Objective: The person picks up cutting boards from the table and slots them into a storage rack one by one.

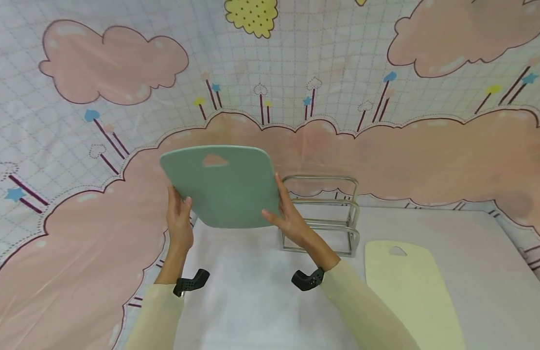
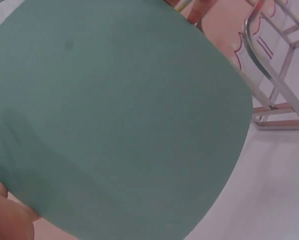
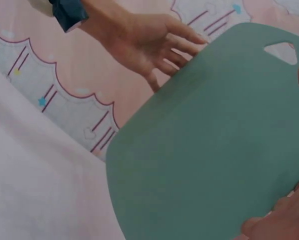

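A pale green cutting board with a cut-out handle hole is held up off the table between both hands. My left hand holds its left edge, the thumb at the front rim and the fingers partly hidden by the board. On the opposite edge my right hand grips it, with the thumb on the near face and the other fingers along the edge and behind. In the right wrist view the left hand shows spread fingers meeting the board's rim. The board fills most of the left wrist view.
A metal wire rack with several rails stands on the white table, behind the right hand. To its right lies a pale yellow cutting board, flat. A cloud-printed cloth covers the wall at the back.
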The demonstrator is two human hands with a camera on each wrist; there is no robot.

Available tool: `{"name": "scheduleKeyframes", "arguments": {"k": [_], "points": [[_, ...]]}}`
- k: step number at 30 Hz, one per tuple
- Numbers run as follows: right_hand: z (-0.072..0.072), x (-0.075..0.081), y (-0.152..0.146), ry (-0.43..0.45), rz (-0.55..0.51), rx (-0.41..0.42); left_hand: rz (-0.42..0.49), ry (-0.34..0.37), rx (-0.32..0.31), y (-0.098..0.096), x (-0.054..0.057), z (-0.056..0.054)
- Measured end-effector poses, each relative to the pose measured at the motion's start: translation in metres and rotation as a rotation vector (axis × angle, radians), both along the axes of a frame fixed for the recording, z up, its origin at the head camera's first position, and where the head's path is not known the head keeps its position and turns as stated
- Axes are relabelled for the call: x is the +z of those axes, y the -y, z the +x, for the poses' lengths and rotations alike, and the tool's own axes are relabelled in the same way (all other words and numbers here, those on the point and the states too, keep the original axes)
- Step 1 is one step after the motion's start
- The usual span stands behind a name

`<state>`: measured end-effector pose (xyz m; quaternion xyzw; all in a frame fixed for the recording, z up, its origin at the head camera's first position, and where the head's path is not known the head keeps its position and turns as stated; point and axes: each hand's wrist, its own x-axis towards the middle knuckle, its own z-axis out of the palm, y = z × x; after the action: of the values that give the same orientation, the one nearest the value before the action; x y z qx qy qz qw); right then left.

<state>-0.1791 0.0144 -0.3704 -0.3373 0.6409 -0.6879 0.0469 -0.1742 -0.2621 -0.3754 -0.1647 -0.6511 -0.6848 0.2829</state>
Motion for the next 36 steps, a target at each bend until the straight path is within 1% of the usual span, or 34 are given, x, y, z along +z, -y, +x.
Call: {"name": "scheduleKeyframes", "arguments": {"k": [4, 6, 8, 12, 15, 19, 22, 24, 28, 31, 33, 36], "points": [[-0.011, -0.011, 0.002, -0.014, 0.007, 0.012, -0.007, -0.005, 0.018, -0.004, 0.010, 0.000], [-0.017, -0.018, 0.002, -0.013, 0.012, 0.007, -0.005, -0.001, 0.016, -0.006, 0.014, -0.001], [-0.022, -0.023, 0.001, -0.015, 0.007, 0.000, 0.006, 0.007, 0.011, -0.008, 0.017, -0.003], [-0.029, -0.024, -0.002, -0.012, -0.012, -0.006, 0.015, 0.033, 0.007, -0.014, 0.019, -0.005], [-0.031, -0.024, -0.007, 0.004, -0.024, -0.026, -0.010, 0.059, 0.004, -0.018, 0.019, -0.008], [-0.034, -0.023, -0.011, 0.026, -0.034, -0.048, -0.045, 0.102, 0.011, -0.021, 0.016, -0.012], [-0.035, -0.023, -0.015, 0.041, -0.039, -0.046, -0.021, 0.132, -0.007, -0.022, 0.011, -0.015], [-0.035, -0.021, -0.018, 0.054, -0.023, -0.057, -0.014, 0.152, -0.018, -0.023, 0.008, -0.016], [-0.026, -0.003, -0.028, 0.068, 0.029, -0.086, -0.032, 0.176, -0.044, -0.028, 0.004, -0.017], [-0.019, 0.007, -0.036, 0.073, 0.030, -0.099, -0.039, 0.172, -0.078, -0.034, 0.003, -0.017], [-0.020, 0.005, -0.039, 0.079, 0.002, -0.099, -0.042, 0.181, -0.095, -0.038, 0.002, -0.016], [-0.019, 0.004, -0.043, 0.073, -0.011, -0.121, -0.053, 0.206, -0.114, -0.043, 0.001, -0.015]]}}
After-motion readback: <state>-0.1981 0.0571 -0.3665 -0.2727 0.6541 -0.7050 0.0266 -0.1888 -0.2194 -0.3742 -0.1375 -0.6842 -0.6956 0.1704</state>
